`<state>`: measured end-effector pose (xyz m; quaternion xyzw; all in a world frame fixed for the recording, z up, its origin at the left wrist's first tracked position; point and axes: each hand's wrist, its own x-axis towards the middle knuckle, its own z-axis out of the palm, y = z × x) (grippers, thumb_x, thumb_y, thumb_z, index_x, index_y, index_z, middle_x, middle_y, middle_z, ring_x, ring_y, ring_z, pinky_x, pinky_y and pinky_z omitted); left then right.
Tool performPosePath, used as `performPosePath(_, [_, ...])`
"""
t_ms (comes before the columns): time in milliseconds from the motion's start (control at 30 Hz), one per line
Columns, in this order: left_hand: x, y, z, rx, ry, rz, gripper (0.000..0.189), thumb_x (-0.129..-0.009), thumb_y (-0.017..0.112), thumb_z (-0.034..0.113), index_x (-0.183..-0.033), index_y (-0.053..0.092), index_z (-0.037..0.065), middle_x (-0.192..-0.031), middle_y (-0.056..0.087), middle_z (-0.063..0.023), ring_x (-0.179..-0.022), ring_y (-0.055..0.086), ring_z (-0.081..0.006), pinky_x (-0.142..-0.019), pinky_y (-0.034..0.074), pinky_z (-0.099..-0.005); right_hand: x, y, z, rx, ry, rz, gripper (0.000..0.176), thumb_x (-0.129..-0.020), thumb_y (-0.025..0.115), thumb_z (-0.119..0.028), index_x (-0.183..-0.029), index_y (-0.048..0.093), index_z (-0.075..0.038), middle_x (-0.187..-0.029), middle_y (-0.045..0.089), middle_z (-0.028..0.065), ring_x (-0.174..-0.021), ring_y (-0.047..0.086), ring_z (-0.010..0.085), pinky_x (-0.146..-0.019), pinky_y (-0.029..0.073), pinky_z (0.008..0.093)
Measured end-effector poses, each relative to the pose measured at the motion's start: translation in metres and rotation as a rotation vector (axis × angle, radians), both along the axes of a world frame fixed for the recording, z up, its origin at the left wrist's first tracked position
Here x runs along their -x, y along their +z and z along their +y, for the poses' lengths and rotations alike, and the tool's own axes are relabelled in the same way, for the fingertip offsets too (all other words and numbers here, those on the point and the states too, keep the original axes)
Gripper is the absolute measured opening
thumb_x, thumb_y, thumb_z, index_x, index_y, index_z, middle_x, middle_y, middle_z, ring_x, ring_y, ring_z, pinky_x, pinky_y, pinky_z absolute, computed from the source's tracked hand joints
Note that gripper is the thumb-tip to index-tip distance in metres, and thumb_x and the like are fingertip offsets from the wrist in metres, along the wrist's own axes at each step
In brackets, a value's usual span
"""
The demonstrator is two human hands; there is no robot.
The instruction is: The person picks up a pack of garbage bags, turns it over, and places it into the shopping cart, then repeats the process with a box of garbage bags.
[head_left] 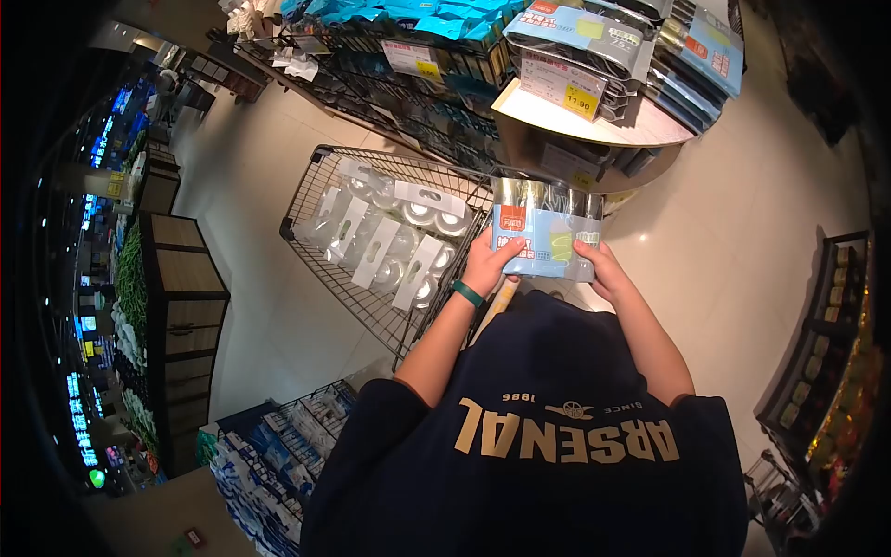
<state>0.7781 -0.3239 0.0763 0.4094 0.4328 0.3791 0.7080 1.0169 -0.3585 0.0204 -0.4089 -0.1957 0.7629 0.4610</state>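
The left hand (484, 264) and right hand (601, 269) pinch a pack (543, 237) by opposite sides, equally near, its width spanning hand to hand. Fingers behind it are hidden. It hangs by the cart's (314, 258) right edge; whether over it, I can't tell. Beyond, similar packs (574, 32) crowd the shelf (650, 128), cut off above.

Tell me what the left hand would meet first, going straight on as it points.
Beyond the pack it holds, the left hand would probably meet the display shelf first, though depth is unclear.
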Motion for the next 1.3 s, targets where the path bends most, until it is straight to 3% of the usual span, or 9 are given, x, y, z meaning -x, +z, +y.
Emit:
performPosePath(433, [0.013, -0.011, -0.002, -0.063, -0.017, -0.056, 0.029, -0.092, 0.064, 0.021, -0.112, 0.057, 0.000, -0.086, 0.066, -0.0077, -0.059, 0.062, -0.0105, -0.040, 0.048, -0.0232, 0.013, 0.024, -0.002, -0.017, -0.097, -0.199, 0.045, -0.090, 0.067, -0.024, -0.125, 0.053, -0.001, -0.117, 0.063, 0.0086, -0.107, 0.061, 0.0181, -0.092, 0.048, 0.0328])
performPosePath(500, [0.027, -0.010, -0.017, -0.051, 0.004, -0.087, 0.031, -0.092, 0.064, 0.021, -0.113, 0.056, -0.001, -0.091, 0.067, -0.0091, -0.069, 0.064, -0.0117, -0.052, 0.053, -0.0252, 0.019, 0.041, -0.002, -0.158, -0.055, -0.378, 0.044, -0.087, 0.069, -0.023, -0.122, 0.055, 0.000, -0.112, 0.065, 0.0078, -0.102, 0.061, 0.0165, -0.090, 0.048, 0.0316])
performPosePath(600, [0.056, -0.004, -0.046, -0.327, 0.188, 0.239, 0.034, -0.092, 0.065, 0.024, -0.115, 0.056, 0.000, -0.102, 0.067, -0.0097, -0.090, 0.064, -0.0136, -0.083, 0.051, -0.0294, 0.050, 0.082, 0.006, -0.317, 0.043, -0.499, 0.043, -0.085, 0.071, -0.021, -0.119, 0.056, 0.000, -0.108, 0.065, 0.0067, -0.097, 0.061, 0.0144, -0.087, 0.049, 0.0293])
performPosePath(633, [0.078, 0.008, -0.065, -0.333, 0.289, 0.158, 0.035, -0.091, 0.066, 0.025, -0.114, 0.057, 0.000, -0.100, 0.068, -0.0088, -0.089, 0.065, -0.0141, -0.080, 0.052, -0.0300, 0.068, 0.089, 0.006, -0.435, 0.149, -0.589, 0.043, -0.086, 0.070, -0.021, -0.120, 0.054, 0.000, -0.110, 0.064, 0.0067, -0.096, 0.061, 0.0144, -0.086, 0.049, 0.0288])
performPosePath(767, [0.134, 0.021, -0.098, -0.341, 0.465, 0.488, 0.038, -0.090, 0.067, 0.032, -0.108, 0.061, 0.000, -0.093, 0.071, -0.0131, -0.085, 0.069, -0.0206, -0.077, 0.052, -0.0339, 0.139, 0.116, 0.014, -0.574, 0.199, -0.590, 0.041, -0.082, 0.074, -0.029, -0.109, 0.062, 0.000, -0.100, 0.068, 0.0064, -0.089, 0.062, 0.0128, -0.081, 0.050, 0.0294])
performPosePath(833, [0.153, 0.014, -0.114, -0.337, 0.532, 0.628, 0.039, -0.090, 0.066, 0.035, -0.106, 0.061, -0.001, -0.091, 0.071, -0.0149, -0.084, 0.070, -0.0241, -0.076, 0.053, -0.0360, 0.165, 0.088, 0.025, -0.670, 0.255, -0.758, 0.045, -0.082, 0.073, -0.037, -0.107, 0.063, -0.001, -0.096, 0.070, 0.0103, -0.086, 0.065, 0.0161, -0.079, 0.051, 0.0310])
performPosePath(900, [0.167, -0.005, -0.127, -0.223, 0.587, 0.844, 0.042, -0.089, 0.065, 0.039, -0.103, 0.062, -0.001, -0.088, 0.071, -0.0175, -0.083, 0.070, -0.0305, -0.075, 0.052, -0.0401, 0.185, 0.078, 0.020, -0.703, 0.339, -0.985, 0.057, -0.082, 0.069, -0.051, -0.108, 0.062, 0.000, -0.096, 0.070, 0.0195, -0.090, 0.068, 0.0310, -0.081, 0.051, 0.0373])
performPosePath(1000, [0.176, -0.030, -0.151, -0.167, 0.617, 0.841, 0.044, -0.090, 0.064, 0.041, -0.105, 0.061, 0.000, -0.092, 0.070, -0.0181, -0.085, 0.069, -0.0319, -0.077, 0.052, -0.0409, 0.202, 0.055, 0.011, -0.673, 0.455, -1.212, 0.069, -0.085, 0.060, -0.059, -0.116, 0.055, 0.002, -0.097, 0.067, 0.0267, -0.094, 0.064, 0.0428, -0.083, 0.049, 0.0460])
performPosePath(1300, [0.184, -0.054, -0.161, -0.243, 0.702, 0.645, 0.044, -0.090, 0.064, 0.041, -0.106, 0.060, 0.000, -0.092, 0.070, -0.0174, -0.085, 0.068, -0.0327, -0.077, 0.052, -0.0396, 0.213, 0.052, -0.005, -0.774, 0.383, -1.296, 0.057, -0.089, 0.057, -0.054, -0.107, 0.054, 0.000, -0.090, 0.067, 0.0271, -0.090, 0.063, 0.0450, -0.079, 0.048, 0.0498])
